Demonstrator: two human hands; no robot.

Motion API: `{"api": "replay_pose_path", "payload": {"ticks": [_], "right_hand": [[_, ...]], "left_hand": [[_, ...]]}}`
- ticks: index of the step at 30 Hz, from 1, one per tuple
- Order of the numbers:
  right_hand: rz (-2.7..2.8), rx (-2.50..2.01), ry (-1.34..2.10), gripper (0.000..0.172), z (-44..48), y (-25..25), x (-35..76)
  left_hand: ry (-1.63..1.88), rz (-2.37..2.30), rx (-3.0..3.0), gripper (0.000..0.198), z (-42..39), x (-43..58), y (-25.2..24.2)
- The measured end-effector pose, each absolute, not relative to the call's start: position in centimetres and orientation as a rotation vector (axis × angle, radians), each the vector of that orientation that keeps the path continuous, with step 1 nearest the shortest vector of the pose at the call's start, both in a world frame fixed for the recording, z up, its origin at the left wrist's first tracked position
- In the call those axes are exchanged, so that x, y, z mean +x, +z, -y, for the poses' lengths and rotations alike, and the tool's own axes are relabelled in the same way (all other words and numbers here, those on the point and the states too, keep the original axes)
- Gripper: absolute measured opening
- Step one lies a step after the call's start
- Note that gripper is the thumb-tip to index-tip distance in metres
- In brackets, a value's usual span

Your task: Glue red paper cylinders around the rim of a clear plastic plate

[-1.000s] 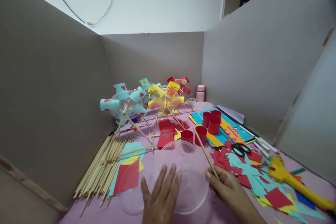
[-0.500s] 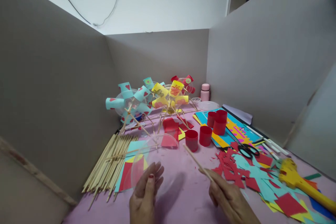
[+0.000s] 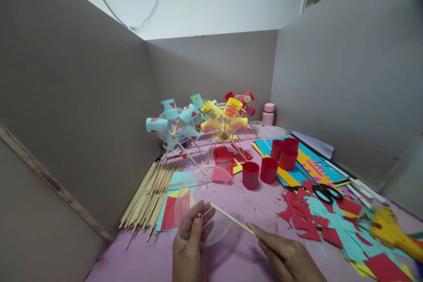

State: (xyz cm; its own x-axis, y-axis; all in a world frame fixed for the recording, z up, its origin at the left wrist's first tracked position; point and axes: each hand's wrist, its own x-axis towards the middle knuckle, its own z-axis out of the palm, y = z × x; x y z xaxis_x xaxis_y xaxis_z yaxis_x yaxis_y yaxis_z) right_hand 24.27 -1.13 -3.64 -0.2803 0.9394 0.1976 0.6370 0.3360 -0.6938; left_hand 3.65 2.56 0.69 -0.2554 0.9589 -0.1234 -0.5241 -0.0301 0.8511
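Observation:
My left hand (image 3: 193, 240) is closed on the lower edge of a transparent round plastic lid (image 3: 220, 198), tilted up from the table. My right hand (image 3: 286, 249) pinches a thin wooden stick (image 3: 233, 219). The stick's tip is by my left fingertips, in front of the lid; whether it touches the lid I cannot tell. Beyond the lid stand several red paper rings (image 3: 250, 175). To the left lie a bundle of wooden sticks (image 3: 145, 200) and coloured paper sheets (image 3: 168, 211), partly seen through the lid.
Ferris-wheel-like models with blue (image 3: 170, 125), yellow (image 3: 224, 116) and red (image 3: 243, 99) paper parts stand at the back. Scissors (image 3: 325, 193), paper scraps (image 3: 333, 220) and a yellow glue gun (image 3: 391, 231) lie at right. A pink bottle (image 3: 269, 114) stands behind. Grey panels (image 3: 211, 61) enclose the table.
My right hand has brought the stick leftward and lower, so its tip is now by my left fingers at the lid. The view has shifted slightly; my left hand keeps the lid.

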Motion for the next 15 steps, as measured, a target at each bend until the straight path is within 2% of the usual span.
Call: {"api": "replay_pose_path", "payload": {"ticks": [4,8,15], "right_hand": [[1.993,-1.369,0.76,0.046,1.1,-3.5,24.1],[1.958,-1.371,0.852,0.048,1.3,-2.9,23.7],[1.795,-1.316,0.798,0.039,2.1,-2.3,23.5]], "left_hand": [[1.59,-0.988,0.669,0.039,-2.6,3.5,0.3],[1.581,-1.001,0.673,0.042,-2.5,3.5,0.2],[1.577,-1.143,1.031,0.038,-1.9,2.8,0.0]]}}
